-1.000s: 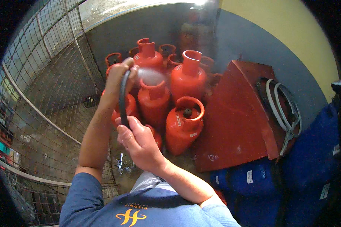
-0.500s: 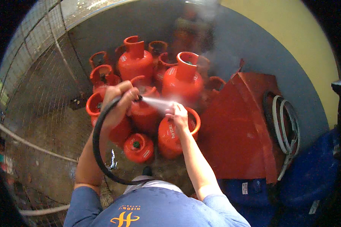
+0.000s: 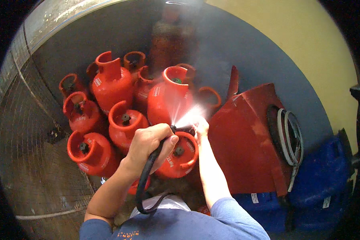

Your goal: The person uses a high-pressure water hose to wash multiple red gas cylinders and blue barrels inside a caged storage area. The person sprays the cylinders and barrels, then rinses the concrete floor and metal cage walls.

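My left hand (image 3: 151,145) is wrapped round a black hose (image 3: 147,170), with its nozzle (image 3: 173,129) poking out past the thumb. A bright fan of water (image 3: 190,117) shoots from it toward the upper right, over my right hand (image 3: 202,129). The spray and glare hide that hand's fingertips, so I cannot tell whether they grip anything. Below both hands stands a red gas cylinder (image 3: 178,166) with a ring collar and dark valve. Just behind the spray is a taller red gas cylinder (image 3: 166,100) with a green valve cap.
Several more red gas cylinders (image 3: 113,86) crowd to the left and behind. On the right lie a red sheet-like panel (image 3: 244,144), a coiled white hose (image 3: 292,136) and blue containers (image 3: 320,188). A wire mesh (image 3: 32,120) runs along the left; a grey wall (image 3: 264,60) curves behind.
My left hand has moved right and down with the hose, nearer my right hand. The jet now points up and right and spreads wider. My view has shifted too.
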Demonstrator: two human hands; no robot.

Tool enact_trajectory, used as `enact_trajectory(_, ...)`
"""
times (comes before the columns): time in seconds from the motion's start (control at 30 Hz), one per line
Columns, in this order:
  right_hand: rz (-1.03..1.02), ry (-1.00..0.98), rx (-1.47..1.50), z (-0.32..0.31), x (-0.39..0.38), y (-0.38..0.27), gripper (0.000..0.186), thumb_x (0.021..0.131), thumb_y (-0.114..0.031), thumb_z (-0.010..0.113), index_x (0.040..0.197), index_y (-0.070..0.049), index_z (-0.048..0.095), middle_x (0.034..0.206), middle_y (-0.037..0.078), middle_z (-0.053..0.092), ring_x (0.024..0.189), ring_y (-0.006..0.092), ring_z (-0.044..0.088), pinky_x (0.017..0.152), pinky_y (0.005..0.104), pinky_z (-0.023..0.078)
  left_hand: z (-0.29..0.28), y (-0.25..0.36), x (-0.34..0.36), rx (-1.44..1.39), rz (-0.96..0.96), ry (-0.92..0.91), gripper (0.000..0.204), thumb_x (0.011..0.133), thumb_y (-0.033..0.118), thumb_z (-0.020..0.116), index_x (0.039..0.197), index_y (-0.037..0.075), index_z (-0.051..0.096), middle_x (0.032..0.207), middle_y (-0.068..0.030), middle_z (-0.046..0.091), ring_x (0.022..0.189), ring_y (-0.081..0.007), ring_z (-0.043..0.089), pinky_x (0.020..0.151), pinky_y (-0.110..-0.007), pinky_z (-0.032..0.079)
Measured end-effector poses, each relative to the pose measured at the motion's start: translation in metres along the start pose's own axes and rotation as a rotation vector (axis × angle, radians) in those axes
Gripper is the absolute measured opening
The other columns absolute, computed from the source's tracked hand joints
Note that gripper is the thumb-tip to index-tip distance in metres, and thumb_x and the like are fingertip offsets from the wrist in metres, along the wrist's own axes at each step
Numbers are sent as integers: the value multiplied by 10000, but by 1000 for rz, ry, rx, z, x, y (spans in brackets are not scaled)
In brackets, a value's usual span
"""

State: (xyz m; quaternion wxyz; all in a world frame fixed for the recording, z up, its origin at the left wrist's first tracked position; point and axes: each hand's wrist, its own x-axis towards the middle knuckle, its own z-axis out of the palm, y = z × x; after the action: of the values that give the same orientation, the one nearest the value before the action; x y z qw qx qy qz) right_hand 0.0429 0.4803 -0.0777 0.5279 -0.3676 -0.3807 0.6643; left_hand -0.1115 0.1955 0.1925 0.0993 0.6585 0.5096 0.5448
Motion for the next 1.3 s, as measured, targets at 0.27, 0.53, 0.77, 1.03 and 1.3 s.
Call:
enact_trajectory(0.27, -391, -99, -1116, -18, 9, 40, 478, 891, -253, 614, 1260, 42, 543, 1328, 263, 507, 1242, 395, 487, 1067, 438, 380, -42, -65, 108, 303, 4, 327, 204, 909, 116, 598, 758, -2, 528, 596, -159, 520, 527, -203, 524, 527, -365, 430)
enact_trajectory(0.53, -85, -314, -1580, -12, -22, 34, 446, 932, -454, 510, 929, -36, 663, 932, 196, 675, 947, 392, 650, 862, 486, 507, -111, -134, 187, 420, -139, 425, 299, 959, 222, 554, 738, 24, 527, 574, -69, 525, 469, -126, 513, 459, -320, 406)
enact_trajectory(0.77, -346, -347, -1649, -14, -16, 40, 430, 928, -468, 527, 851, -60, 637, 835, 172, 661, 735, 367, 676, 657, 488, 547, -30, -177, 287, 53, -262, 181, 355, 934, 374, 603, 821, 37, 599, 687, -34, 569, 473, -95, 517, 433, -268, 408)
enact_trajectory(1.03, -287, -302, -1676, -15, -10, 53, 356, 911, -427, 567, 887, -80, 642, 832, 147, 651, 722, 359, 674, 603, 475, 553, 136, -231, 362, 40, -359, -362, 493, 895, 512, 581, 902, 27, 669, 778, -94, 672, 539, -197, 619, 528, -332, 515)
enact_trajectory(1.3, -110, -328, -1747, -11, -4, 57, 407, 906, -487, 541, 911, -96, 654, 886, 150, 646, 761, 336, 673, 631, 471, 549, 183, -269, 347, -135, -471, -599, 498, 910, 535, 588, 832, 45, 625, 645, -67, 598, 540, -158, 597, 482, -300, 478)
